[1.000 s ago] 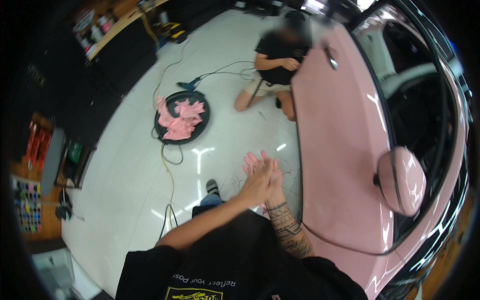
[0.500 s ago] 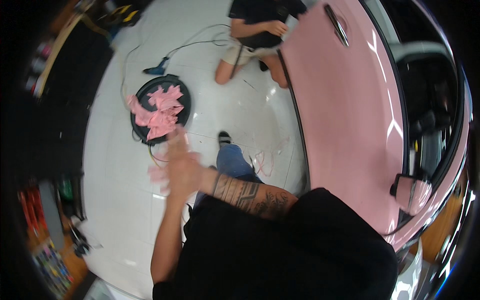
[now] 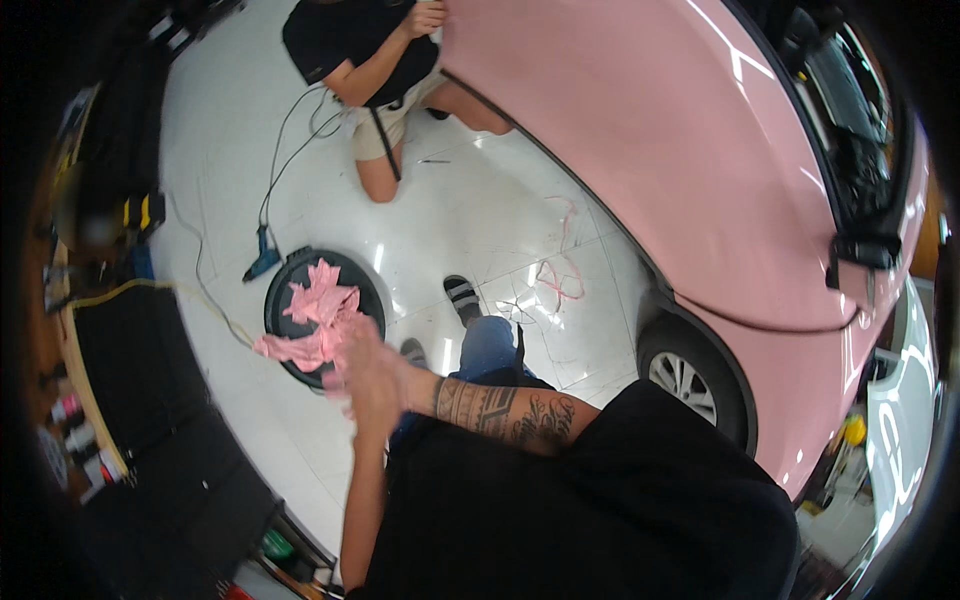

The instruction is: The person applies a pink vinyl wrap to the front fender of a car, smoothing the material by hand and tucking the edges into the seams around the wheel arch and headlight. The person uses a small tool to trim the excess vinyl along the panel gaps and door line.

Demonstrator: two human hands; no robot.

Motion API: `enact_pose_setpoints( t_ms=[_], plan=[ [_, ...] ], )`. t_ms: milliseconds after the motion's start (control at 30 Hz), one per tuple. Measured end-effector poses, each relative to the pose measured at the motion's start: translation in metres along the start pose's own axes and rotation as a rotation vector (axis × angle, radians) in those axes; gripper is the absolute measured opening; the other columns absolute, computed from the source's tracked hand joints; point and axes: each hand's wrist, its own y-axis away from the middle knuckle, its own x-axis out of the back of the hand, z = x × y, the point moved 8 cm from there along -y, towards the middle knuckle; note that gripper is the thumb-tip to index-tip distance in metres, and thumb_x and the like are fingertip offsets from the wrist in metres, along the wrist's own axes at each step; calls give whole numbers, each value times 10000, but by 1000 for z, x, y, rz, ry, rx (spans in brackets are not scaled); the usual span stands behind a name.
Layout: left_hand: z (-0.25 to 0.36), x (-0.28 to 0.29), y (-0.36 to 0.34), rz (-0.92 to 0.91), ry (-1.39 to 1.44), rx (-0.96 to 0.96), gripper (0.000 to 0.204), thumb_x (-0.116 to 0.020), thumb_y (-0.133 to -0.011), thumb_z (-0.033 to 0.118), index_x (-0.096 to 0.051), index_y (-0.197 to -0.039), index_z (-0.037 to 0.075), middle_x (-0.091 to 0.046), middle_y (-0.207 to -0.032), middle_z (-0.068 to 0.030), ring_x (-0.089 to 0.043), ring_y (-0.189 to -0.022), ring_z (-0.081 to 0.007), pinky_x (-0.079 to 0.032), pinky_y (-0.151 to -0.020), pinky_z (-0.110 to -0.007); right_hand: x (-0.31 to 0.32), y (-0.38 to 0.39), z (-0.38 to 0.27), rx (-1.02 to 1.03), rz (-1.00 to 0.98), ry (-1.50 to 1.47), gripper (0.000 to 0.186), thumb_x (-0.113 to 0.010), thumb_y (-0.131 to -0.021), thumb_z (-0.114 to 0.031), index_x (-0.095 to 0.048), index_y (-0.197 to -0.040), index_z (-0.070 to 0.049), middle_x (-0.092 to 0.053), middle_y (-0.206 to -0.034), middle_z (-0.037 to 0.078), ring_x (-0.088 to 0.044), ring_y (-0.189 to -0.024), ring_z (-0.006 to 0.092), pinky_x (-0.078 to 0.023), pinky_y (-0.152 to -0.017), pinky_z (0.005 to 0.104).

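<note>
My left hand (image 3: 375, 398) and my right hand (image 3: 372, 358) are pressed together or overlapping in front of me, at the near edge of a round black lid or tub (image 3: 372, 290). Motion smears the fingers of both. A pinkish blur shows at their left side; whether it is fingers or a scrap of film I cannot tell. On the black round thing lies a heap of crumpled pink film (image 3: 325, 305), just beyond my hands. My tattooed right forearm (image 3: 490, 405) reaches in from the right, my left forearm (image 3: 362, 500) from below.
A pink car (image 3: 650, 150) with a wheel (image 3: 690, 380) stands at the right. Another person (image 3: 375, 60) kneels by its far end, a hand at the panel. A blue corded power tool (image 3: 262, 255) lies beyond the tub. Pink strips (image 3: 560, 280) lie on the floor. Dark shelving (image 3: 140, 350) runs along the left.
The view has turned toward the right, bringing the car's wheel into sight. My hands remain together and blurred, now closer to the pink heap. The other person's hand is raised to the panel.
</note>
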Motion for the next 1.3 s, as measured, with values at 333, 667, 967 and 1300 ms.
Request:
enact_pose_setpoints(
  t_ms=[333,667,967,1300],
  plan=[
    [9,23,-43,-308,440,-329,530,-363,-979,285,-376,-1443,29,-368,-1497,-182,-242,-1421,-387,-229,-1137,-423,-23,-33,-23,432,-175,-228,671,-292,-930,-689,-420,-1418,-247,-479,-1393,127,-509,-1180,358,-444,-909,557],
    [94,109,42,-580,514,-949,522,-364,-982,213,-317,-1437,-38,-301,-1503,-243,-272,-1399,-393,-210,-1149,-419,32,8,-40,1279,262,917,982,-441,-881,-693,38,-1523,-123,-316,-1465,237,-336,-1352,344,-247,-1123,497],
    [-83,38,-90,-369,128,-313,505,-862,-629,309,-668,-947,-33,-690,-879,-218,-679,-853,-338,-525,-746,-410,156,157,-51,705,941,875,635,-571,-936,-419,-416,-1408,-23,-575,-1257,144,-608,-1050,202,-491,-838,344],
    [-350,-157,-198,-166,119,-323,379,-596,-833,156,-602,-1122,-89,-644,-1019,-289,-621,-945,-415,-493,-841,-457,454,340,114,142,1252,636,235,-493,-961,-242,-575,-1136,-109,-697,-962,40,-690,-780,168,-533,-614,326]
  ],
)
